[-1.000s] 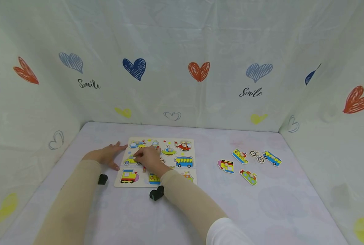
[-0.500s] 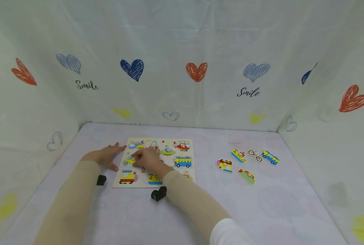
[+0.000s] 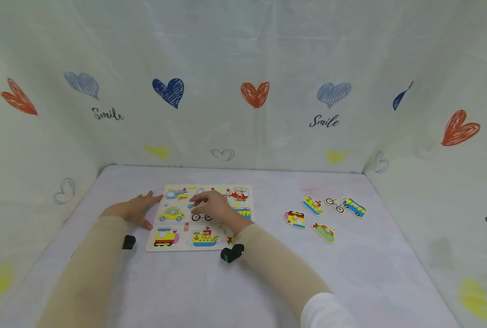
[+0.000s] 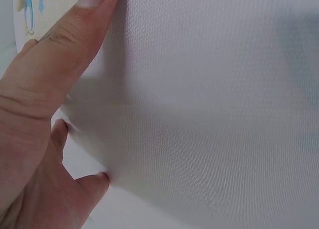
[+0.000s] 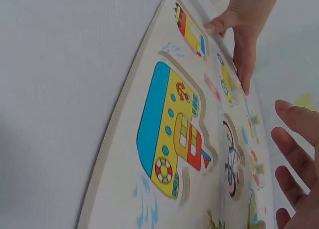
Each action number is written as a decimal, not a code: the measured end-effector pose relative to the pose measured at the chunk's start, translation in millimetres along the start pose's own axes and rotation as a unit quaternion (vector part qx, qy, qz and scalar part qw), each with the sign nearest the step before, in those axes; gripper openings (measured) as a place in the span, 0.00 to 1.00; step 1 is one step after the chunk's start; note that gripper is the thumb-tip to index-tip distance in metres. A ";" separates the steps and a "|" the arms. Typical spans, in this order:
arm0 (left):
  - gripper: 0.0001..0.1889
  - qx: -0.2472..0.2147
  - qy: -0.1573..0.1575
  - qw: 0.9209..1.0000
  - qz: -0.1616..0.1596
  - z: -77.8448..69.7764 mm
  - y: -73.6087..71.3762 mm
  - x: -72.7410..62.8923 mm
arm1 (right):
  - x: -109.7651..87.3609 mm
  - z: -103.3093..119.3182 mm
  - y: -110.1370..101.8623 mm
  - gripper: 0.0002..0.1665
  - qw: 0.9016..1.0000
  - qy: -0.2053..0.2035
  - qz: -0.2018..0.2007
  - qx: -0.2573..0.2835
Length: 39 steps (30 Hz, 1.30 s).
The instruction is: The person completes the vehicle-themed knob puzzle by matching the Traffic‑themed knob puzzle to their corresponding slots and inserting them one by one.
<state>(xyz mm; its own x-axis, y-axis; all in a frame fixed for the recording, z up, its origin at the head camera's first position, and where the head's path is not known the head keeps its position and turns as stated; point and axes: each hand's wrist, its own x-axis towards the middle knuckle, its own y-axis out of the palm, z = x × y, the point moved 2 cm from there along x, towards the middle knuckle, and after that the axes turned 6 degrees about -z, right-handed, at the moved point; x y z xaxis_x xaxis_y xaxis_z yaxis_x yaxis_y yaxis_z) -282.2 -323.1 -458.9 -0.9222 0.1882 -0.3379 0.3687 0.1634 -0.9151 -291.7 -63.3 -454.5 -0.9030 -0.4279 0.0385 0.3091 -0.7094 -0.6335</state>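
A wooden vehicle puzzle board [image 3: 183, 244] lies on the table. At its left edge my left hand [image 3: 133, 212] rests with spread fingers, the thumb and fingertips touching the edge. My right hand [image 3: 215, 208] hovers over the board's middle, its fingers loosely bent and apart; the right wrist view shows nothing between them. A yellow car piece [image 3: 171, 214] sits in its place at the left. An airplane piece [image 3: 176, 194] and a helicopter piece [image 3: 237, 194] lie in the top row. The ship recess [image 5: 167, 129] and bicycle recess [image 5: 231, 159] show printed pictures. My right hand and forearm partly hide the bus and submarine places.
Loose pieces lie right of the board: a train [image 3: 294, 219], a ship [image 3: 312, 206], a bicycle [image 3: 334, 205], a bus [image 3: 354, 207] and a submarine [image 3: 324, 232]. A curtain with printed hearts [image 3: 255, 94] stands behind the table.
My right hand has let go of the car piece and moved right, away from it, over the board's middle. The left hand stays at the board's edge. The head view has shifted slightly right.
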 end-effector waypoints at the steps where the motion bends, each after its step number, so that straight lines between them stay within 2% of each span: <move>1: 0.57 0.001 0.000 1.000 0.000 0.3 0.2 0.4 | -1.4 -2.0 -3.6 0.18 1.000 0.006 -0.004 0.004; 5: 0.57 0.000 -0.005 1.000 0.001 1.2 1.7 3.0 | -8.1 -10.9 -16.6 0.19 0.999 0.022 -0.020 0.026; 10: 0.58 0.002 -0.003 1.000 0.001 0.3 1.4 1.6 | -16.7 -24.0 -30.6 0.18 0.999 0.022 -0.036 0.017; 18: 0.58 0.012 0.006 1.000 0.001 2.0 -0.8 -1.2 | -30.7 -42.4 -48.0 0.18 0.999 0.021 -0.032 0.007; 25: 0.59 0.010 0.004 1.000 0.007 -0.2 -1.1 0.0 | -50.8 -49.3 -71.8 0.18 0.999 0.027 -0.027 0.011; 28: 0.58 0.008 0.008 1.000 0.005 -1.7 -1.7 -1.5 | -57.7 -59.1 -81.8 0.18 0.999 0.028 -0.031 0.005; 34: 0.58 0.007 0.020 1.000 0.004 -2.8 -3.0 -4.2 | -69.9 -85.2 -101.5 0.17 0.997 0.055 -0.056 0.002; 39: 0.58 0.009 0.015 1.000 0.008 -2.2 -2.5 -3.6 | -79.6 -101.7 -119.4 0.18 0.994 0.084 -0.072 0.001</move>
<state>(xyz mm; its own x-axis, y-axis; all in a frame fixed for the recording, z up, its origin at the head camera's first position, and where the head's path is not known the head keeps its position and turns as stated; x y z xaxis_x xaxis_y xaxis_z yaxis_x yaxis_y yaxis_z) -279.6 -322.1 -454.9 -0.9123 0.2195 -0.3458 0.3807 0.1426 -0.9137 -287.0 112.4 -460.6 -0.9749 -0.2228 -0.0017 0.1741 -0.7570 -0.6298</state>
